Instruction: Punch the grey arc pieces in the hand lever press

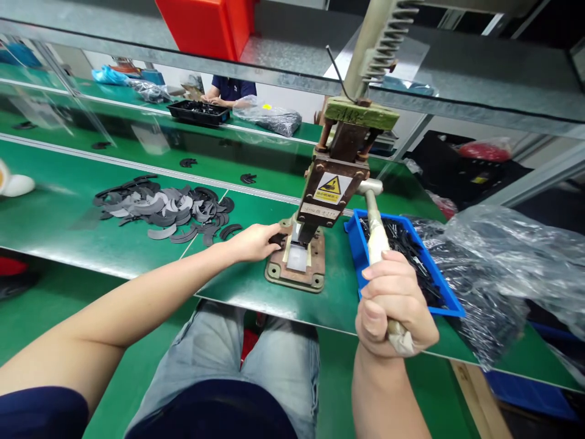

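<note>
My right hand (395, 305) is wrapped around the tape-covered lever (375, 228) of a hand press (331, 177). At the press's base plate (274, 277), my left hand (256, 242) has its fingers closed on a small black part (276, 239), mostly hidden by the fingers and the press. The press's ram (307, 235) is down close to a pale block (297, 258) on the base. Left of the press lies a loose pile of curved black and grey pieces (169, 207) on the green table.
A blue tray (414, 244) of black parts stands right of the press, beside clear plastic bags (493, 268). A metal shelf (292, 79) with a red bin (208, 27) runs overhead. Across the bench, a person (231, 91) works near a black tray (198, 113).
</note>
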The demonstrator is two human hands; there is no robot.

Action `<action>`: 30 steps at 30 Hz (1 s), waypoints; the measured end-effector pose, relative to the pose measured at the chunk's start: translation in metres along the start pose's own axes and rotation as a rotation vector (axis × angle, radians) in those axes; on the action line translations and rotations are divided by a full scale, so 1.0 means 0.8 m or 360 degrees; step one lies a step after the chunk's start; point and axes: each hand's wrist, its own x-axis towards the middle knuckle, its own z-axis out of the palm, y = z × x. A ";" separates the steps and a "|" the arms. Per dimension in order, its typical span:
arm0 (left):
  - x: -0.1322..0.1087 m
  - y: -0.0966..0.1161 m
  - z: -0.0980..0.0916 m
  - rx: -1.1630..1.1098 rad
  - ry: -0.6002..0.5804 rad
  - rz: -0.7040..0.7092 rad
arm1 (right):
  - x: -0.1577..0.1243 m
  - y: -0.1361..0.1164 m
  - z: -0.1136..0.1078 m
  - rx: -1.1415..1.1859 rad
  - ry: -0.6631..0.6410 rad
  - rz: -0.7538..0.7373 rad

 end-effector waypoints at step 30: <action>0.086 0.030 0.016 -0.1191 -0.0519 -0.1029 | -0.001 -0.006 0.003 -0.0067 0.0057 0.0079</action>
